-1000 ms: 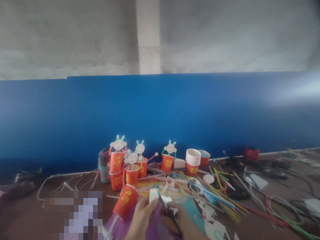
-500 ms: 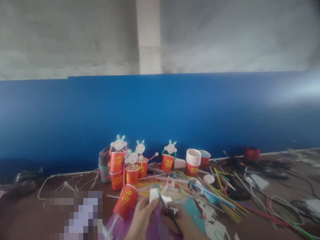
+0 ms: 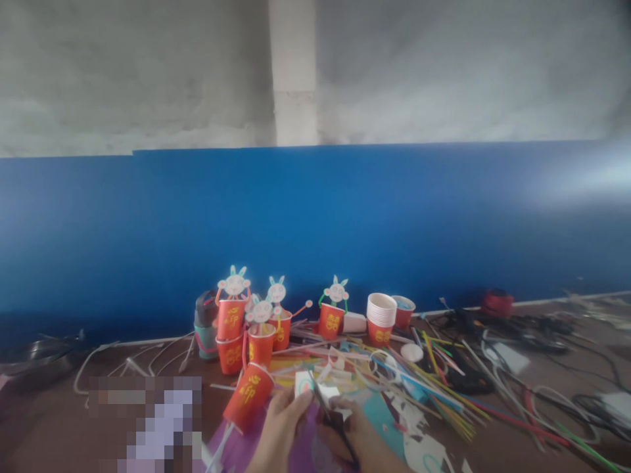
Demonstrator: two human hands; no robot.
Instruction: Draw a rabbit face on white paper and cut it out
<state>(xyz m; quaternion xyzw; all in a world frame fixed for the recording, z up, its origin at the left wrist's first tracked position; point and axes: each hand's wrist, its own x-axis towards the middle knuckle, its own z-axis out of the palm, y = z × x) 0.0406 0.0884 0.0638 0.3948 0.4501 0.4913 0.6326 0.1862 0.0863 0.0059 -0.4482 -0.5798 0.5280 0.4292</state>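
Between thumb and fingers, my left hand (image 3: 282, 420) pinches a small white paper piece (image 3: 302, 381) with a green and pink drawing on it. My right hand (image 3: 362, 430) is closed on dark-handled scissors (image 3: 334, 420), whose blades point up and left beside the paper. Its fingers are partly hidden and blurred. Left of my left hand leans a red paper cup (image 3: 249, 397) with yellow characters. Purple paper (image 3: 236, 453) lies below my hands, and white paper scraps (image 3: 409, 420) are strewn on the right.
Red cups with paper bunny faces (image 3: 233, 284) stand along the back. A stack of cups (image 3: 381, 318) is right of them. Coloured pipe cleaners or straws (image 3: 444, 394) spread across the table. A bottle (image 3: 204, 335) stands left; cables (image 3: 537, 407) tangle at right.
The scissors have shifted slightly in my right hand, with the handle end a little different in angle. My left hand and the paper stay almost in place.
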